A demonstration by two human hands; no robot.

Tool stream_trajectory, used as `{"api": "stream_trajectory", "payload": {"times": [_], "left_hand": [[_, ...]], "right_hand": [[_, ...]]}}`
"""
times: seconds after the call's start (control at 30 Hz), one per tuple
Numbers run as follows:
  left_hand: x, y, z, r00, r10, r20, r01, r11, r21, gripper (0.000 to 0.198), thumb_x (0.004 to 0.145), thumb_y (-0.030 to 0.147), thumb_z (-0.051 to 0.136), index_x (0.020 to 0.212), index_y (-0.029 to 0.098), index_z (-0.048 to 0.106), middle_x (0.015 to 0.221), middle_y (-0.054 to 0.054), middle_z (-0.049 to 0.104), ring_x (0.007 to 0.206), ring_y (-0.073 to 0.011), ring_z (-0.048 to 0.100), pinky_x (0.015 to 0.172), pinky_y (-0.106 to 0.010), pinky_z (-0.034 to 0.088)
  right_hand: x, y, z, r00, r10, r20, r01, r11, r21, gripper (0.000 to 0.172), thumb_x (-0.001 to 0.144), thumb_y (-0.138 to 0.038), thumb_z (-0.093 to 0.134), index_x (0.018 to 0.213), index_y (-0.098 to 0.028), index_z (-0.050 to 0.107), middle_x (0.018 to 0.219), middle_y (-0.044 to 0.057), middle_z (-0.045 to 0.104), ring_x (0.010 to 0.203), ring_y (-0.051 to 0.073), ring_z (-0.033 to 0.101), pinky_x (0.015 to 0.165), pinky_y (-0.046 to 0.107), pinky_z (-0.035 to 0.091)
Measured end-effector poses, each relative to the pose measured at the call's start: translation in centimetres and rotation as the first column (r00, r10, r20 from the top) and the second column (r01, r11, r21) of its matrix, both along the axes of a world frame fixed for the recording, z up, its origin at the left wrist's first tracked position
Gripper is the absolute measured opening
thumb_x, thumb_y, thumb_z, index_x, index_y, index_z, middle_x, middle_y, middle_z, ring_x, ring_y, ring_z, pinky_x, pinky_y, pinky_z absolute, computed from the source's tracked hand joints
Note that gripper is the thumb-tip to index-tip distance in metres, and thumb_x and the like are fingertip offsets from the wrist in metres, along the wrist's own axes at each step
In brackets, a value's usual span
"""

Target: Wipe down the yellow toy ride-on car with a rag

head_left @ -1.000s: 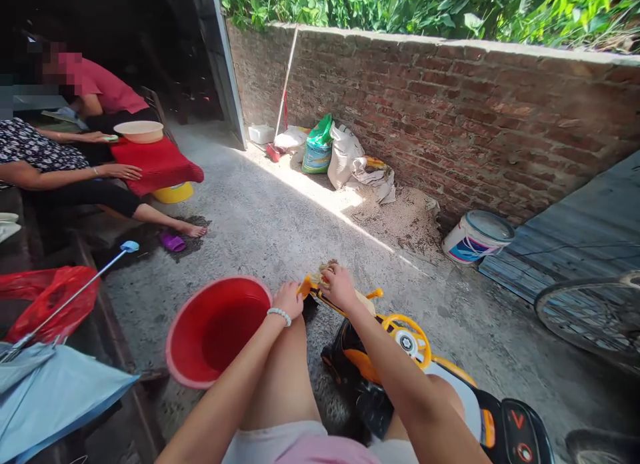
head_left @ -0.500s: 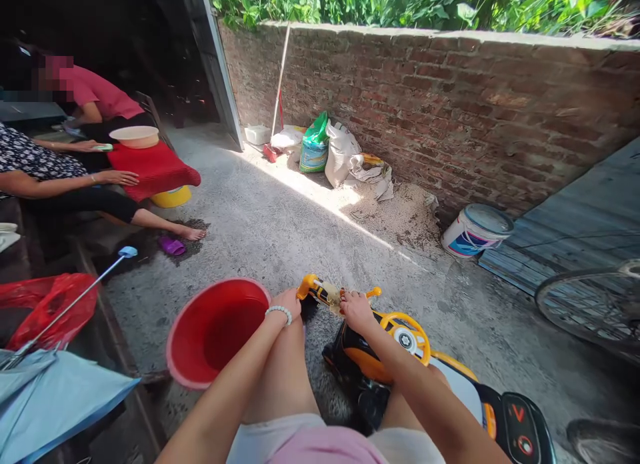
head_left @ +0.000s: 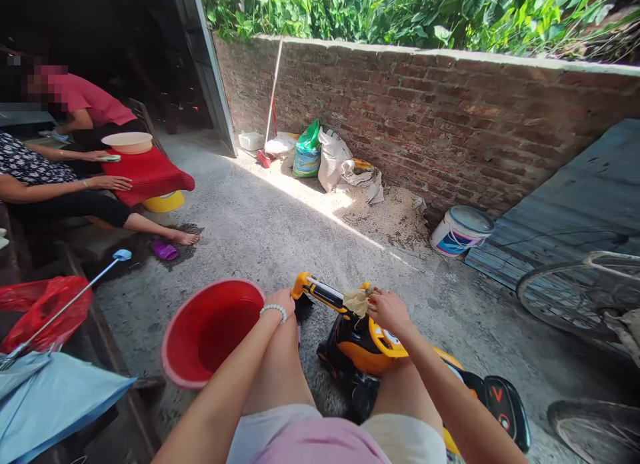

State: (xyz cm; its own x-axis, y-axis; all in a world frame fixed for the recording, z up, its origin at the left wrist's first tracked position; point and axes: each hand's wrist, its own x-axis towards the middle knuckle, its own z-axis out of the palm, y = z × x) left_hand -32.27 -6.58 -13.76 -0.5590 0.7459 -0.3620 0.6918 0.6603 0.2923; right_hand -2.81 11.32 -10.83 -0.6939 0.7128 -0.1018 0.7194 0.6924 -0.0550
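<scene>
Between my knees stands a yellow-and-black ride-on toy excavator (head_left: 365, 357), its digging arm (head_left: 325, 293) reaching left. My left hand (head_left: 280, 304), with a beaded bracelet (head_left: 274, 309) at the wrist, rests by my left knee, closed on the orange end of that arm; its fingertips are partly hidden. A beige cloth (head_left: 356, 303) is pinched in my right hand (head_left: 391, 312) and lies against the arm near its base. The yellow steering wheel (head_left: 386, 343) sits just below my right hand, partly covered by it.
A red basin (head_left: 175, 337) holding water stands left of my leg. Further left are a blue umbrella (head_left: 65, 397) and a red plastic bag (head_left: 55, 311). Two people sit at far left. Sacks (head_left: 333, 161), a paint bucket (head_left: 457, 231) and a bicycle wheel (head_left: 550, 297) line the wall side.
My right hand has moved right along the arm with the cloth, baring more of the arm and covering the steering wheel. My left hand stays at the orange end. The view has shifted slightly.
</scene>
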Motion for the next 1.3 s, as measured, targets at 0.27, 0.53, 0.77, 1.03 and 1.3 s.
{"api": "stream_trajectory", "payload": {"times": [0.27, 0.53, 0.77, 1.03, 1.3], "left_hand": [[0.4, 0.4, -0.5, 0.999, -0.037, 0.001, 0.037, 0.999, 0.038, 0.04, 0.096, 0.024, 0.046, 0.128, 0.021, 0.07, 0.131, -0.015, 0.073, 0.12, -0.0322, 0.069, 0.1, -0.041, 0.053], [-0.2, -0.3, -0.3, 1.0, 0.011, -0.009, -0.011, 1.0, 0.011, 0.038, 0.098, 0.024, 0.044, 0.126, 0.021, 0.071, 0.133, -0.014, 0.072, 0.123, -0.0304, 0.068, 0.101, -0.04, 0.052], [-0.6, 0.6, -1.2, 1.0, 0.004, -0.002, -0.004, 1.0, 0.016, 0.038, 0.095, 0.022, 0.049, 0.127, 0.019, 0.071, 0.132, -0.017, 0.072, 0.123, -0.0314, 0.068, 0.104, -0.041, 0.05], [0.0, 1.8, -0.9, 0.999, -0.04, 0.012, 0.04, 0.999, -0.005, 0.037, 0.095, 0.022, 0.052, 0.126, 0.018, 0.071, 0.129, -0.018, 0.072, 0.121, -0.0324, 0.069, 0.103, -0.042, 0.051], [0.8, 0.2, -0.2, 0.979, -0.143, -0.146, 0.147, 0.989, 0.013, 0.053, 0.096, 0.014, 0.043, 0.147, 0.017, 0.054, 0.143, -0.018, 0.063, 0.134, -0.0317, 0.058, 0.112, -0.048, 0.046]], "right_hand": [[-2.6, 4.8, -3.7, 0.932, -0.153, -0.327, 0.141, 0.988, -0.059, 0.044, 0.094, -0.044, 0.057, 0.129, -0.021, 0.072, 0.147, 0.015, 0.06, 0.137, 0.03, 0.054, 0.11, 0.042, 0.045], [-3.6, 5.0, -6.7, 0.944, -0.259, -0.206, 0.214, 0.952, -0.218, 0.027, 0.092, -0.03, 0.057, 0.11, -0.023, 0.077, 0.124, 0.009, 0.072, 0.105, 0.022, 0.07, 0.089, 0.031, 0.051], [0.9, 4.8, -5.9, 0.779, -0.497, -0.381, 0.435, 0.867, -0.242, 0.041, 0.093, -0.041, 0.05, 0.118, -0.018, 0.073, 0.115, 0.015, 0.075, 0.107, 0.03, 0.069, 0.09, 0.038, 0.052], [-8.8, -4.4, -2.5, 0.869, 0.259, -0.421, -0.237, 0.966, 0.105, 0.041, 0.101, -0.031, 0.05, 0.138, -0.024, 0.065, 0.156, 0.013, 0.052, 0.133, 0.031, 0.052, 0.111, 0.046, 0.043], [-16.0, -8.1, -10.3, 0.983, 0.184, -0.018, -0.183, 0.983, 0.01, 0.048, 0.099, -0.014, 0.042, 0.142, -0.014, 0.064, 0.162, 0.019, 0.046, 0.135, 0.036, 0.051, 0.1, 0.05, 0.051]]}}
